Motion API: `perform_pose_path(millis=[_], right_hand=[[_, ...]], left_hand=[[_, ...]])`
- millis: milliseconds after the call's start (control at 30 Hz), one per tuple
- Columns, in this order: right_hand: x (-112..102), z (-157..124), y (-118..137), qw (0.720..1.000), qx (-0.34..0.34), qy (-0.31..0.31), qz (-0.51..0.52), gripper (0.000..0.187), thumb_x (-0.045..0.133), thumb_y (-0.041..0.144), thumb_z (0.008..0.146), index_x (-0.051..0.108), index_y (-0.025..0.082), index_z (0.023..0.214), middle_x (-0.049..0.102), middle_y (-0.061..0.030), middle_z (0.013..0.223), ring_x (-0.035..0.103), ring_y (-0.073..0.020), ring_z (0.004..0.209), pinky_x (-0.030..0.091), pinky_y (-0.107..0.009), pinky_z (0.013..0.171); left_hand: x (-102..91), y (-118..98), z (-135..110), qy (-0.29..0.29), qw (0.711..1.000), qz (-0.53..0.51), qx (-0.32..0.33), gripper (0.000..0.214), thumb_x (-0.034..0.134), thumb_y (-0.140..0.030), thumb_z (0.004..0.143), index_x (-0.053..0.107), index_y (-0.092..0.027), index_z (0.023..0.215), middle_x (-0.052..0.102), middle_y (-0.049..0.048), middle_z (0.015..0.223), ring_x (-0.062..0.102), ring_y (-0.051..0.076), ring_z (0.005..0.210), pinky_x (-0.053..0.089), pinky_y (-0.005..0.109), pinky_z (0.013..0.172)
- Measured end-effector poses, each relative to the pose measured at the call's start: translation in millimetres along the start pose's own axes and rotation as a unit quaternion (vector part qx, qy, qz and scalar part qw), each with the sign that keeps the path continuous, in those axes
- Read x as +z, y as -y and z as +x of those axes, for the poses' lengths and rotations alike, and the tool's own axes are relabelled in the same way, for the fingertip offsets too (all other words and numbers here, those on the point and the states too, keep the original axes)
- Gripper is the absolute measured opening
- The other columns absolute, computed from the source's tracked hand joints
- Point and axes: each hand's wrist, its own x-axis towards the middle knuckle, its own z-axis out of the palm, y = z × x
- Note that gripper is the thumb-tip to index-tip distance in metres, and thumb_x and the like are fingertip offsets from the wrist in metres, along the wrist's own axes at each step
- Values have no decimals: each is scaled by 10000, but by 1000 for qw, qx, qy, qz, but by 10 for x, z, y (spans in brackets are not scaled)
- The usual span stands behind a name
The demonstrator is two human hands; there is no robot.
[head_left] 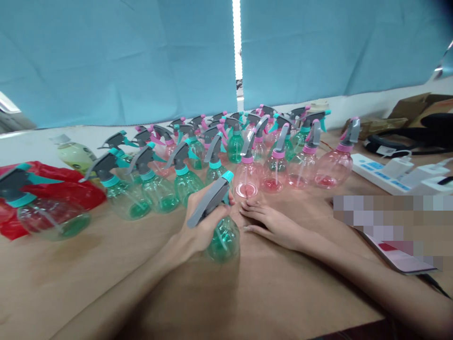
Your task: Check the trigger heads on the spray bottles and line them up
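Note:
My left hand (203,222) is wrapped round the neck of a green spray bottle (223,241) with a grey and turquoise trigger head. The bottle is close to the table in front of me; whether its base touches the wood I cannot tell. My right hand (267,221) lies flat on the table just right of that bottle, fingers stretched out and holding nothing. Beyond its fingertips stands a pink spray bottle (247,182). Another green spray bottle (189,182) is behind my left hand.
Several more green and pink spray bottles crowd the back of the table (269,293). At left are a red plastic bag (79,186) and a pale bottle (72,153). A white power strip (371,172) with plugs, a black headset-like strap (385,144) and a partly blurred flat device (406,257) lie at right.

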Motion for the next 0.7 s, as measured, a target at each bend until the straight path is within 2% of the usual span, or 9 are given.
perform_pose_path(millis=[200,300,400,467,600,700], right_hand=[[-3,-1,-4,1000,-4,7,-6,539,424,489,961,497,151,1374,482,-120,1437,384,-263,1369,312,-484,1141],[2,-3,-11,1000,-8,-1,-4,520,435,481,959,501,172,1372,491,-112,1431,391,-266,1365,318,-499,1134],[6,-2,-17,1000,-9,-6,-3,515,437,482,958,516,170,1359,496,-117,1426,398,-273,1360,331,-503,1125],[5,-1,-17,1000,-8,-3,-7,524,431,485,959,521,154,1354,494,-126,1426,395,-276,1361,332,-495,1126],[-5,3,-9,1000,-12,0,-12,529,422,481,962,512,146,1362,493,-127,1427,390,-277,1364,330,-492,1128],[-13,3,-2,1000,-10,3,-14,541,423,480,962,512,124,1359,490,-138,1426,394,-281,1361,329,-492,1129]], left_hand=[[-4,-10,10,7,1000,3,0,73,553,-231,718,605,-198,759,564,-7,703,459,145,638,379,278,604],[3,-12,26,18,1000,-1,3,71,542,-220,732,586,-203,786,503,-24,660,487,154,669,382,285,645],[20,-24,27,16,1000,-5,-2,14,538,-209,736,530,-199,731,449,-42,623,489,144,638,386,284,652],[32,-27,17,7,1000,4,-5,29,535,-208,754,525,-198,729,448,-49,616,484,136,614,387,279,640],[47,-29,2,7,1000,20,-2,87,519,-196,778,571,-205,847,477,-51,634,519,143,642,389,273,628],[50,-40,3,7,1000,16,2,28,530,-207,777,540,-200,803,473,-47,644,549,151,689,396,272,638]])
